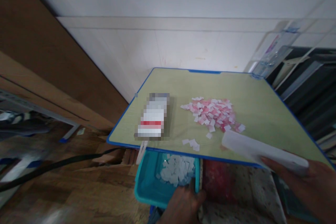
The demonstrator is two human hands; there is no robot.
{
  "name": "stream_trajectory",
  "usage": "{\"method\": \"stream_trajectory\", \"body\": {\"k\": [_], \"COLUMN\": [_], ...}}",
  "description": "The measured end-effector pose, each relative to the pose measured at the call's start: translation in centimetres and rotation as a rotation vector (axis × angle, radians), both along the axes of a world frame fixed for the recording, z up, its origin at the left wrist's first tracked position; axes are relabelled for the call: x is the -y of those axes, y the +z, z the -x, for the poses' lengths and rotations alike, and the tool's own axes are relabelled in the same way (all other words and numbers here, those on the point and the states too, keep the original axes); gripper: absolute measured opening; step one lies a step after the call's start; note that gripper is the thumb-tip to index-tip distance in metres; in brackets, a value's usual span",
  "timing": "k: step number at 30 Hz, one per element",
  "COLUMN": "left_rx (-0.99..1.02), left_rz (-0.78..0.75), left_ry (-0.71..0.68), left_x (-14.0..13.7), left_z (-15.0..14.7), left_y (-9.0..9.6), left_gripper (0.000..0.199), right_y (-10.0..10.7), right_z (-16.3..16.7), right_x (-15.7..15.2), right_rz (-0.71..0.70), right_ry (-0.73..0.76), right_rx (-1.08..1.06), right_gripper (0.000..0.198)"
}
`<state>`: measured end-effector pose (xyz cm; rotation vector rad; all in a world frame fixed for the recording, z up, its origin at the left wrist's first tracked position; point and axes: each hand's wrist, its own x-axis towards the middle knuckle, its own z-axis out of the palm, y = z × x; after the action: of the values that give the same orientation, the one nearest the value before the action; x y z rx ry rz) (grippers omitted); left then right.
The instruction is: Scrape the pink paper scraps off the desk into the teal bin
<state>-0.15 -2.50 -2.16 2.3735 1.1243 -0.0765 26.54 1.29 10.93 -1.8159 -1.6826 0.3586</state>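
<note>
My right hand (309, 185) is closed around one end of a long white flat bar (265, 150). The bar's far end is over the front of the small table (275, 112), close to a heap of small pink and white paper pieces (212, 112). Below the table edge, a teal plastic basin (149, 185) contains many white paper pieces (178, 169). My left hand (183, 203) grips the basin at its near right side, fingers bent over the rim. A few white scraps (193, 143) lie near the table's front edge.
A pixelated rectangular object (153, 115) lies on the table's left side, with a white cable (141, 152) hanging below. A clear plastic bottle (273, 56) stands at the back right corner. A brown wooden panel (65, 49) is on the left, and a dark strap (60, 166) crosses above the floor.
</note>
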Motion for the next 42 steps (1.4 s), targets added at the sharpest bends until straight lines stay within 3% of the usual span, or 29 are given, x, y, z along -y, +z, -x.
{"method": "stream_trajectory", "body": {"k": [4, 9, 15, 19, 30, 36, 42], "left_rx": [0.001, -0.020, -0.023, -0.029, -0.048, -0.032, -0.023], "left_rz": [0.003, 0.030, 0.051, 0.055, 0.024, 0.032, 0.055], "left_ry": [-0.011, -0.012, -0.026, -0.032, -0.016, -0.014, -0.026], "left_x": [0.0, 0.0, -0.2, -0.2, -0.3, -0.3, -0.2], "left_z": [0.0, 0.1, 0.0, 0.1, 0.0, 0.0, 0.0], "left_y": [-0.1, -0.1, 0.0, -0.1, 0.6, 0.4, 0.1], "left_gripper": [0.050, 0.052, 0.049, 0.051, 0.047, 0.049, 0.051], "right_y": [-0.7, -2.3, -1.7, -1.6, -0.9, -1.0, -1.8], "right_z": [0.1, -0.4, 0.5, 0.6, -0.8, -0.2, 0.3], "right_x": [-1.1, -2.6, -3.8, -4.1, -2.4, -3.5, -4.3], "right_rz": [0.035, 0.061, 0.001, -0.014, 0.048, 0.007, 0.031], "right_ry": [-0.137, -0.147, 0.061, 0.124, 0.192, 0.085, 0.106], "right_rx": [-0.194, -0.285, -0.119, -0.038, 0.019, -0.042, -0.032], "right_gripper": [0.023, 0.019, 0.021, 0.027, 0.027, 0.027, 0.025]}}
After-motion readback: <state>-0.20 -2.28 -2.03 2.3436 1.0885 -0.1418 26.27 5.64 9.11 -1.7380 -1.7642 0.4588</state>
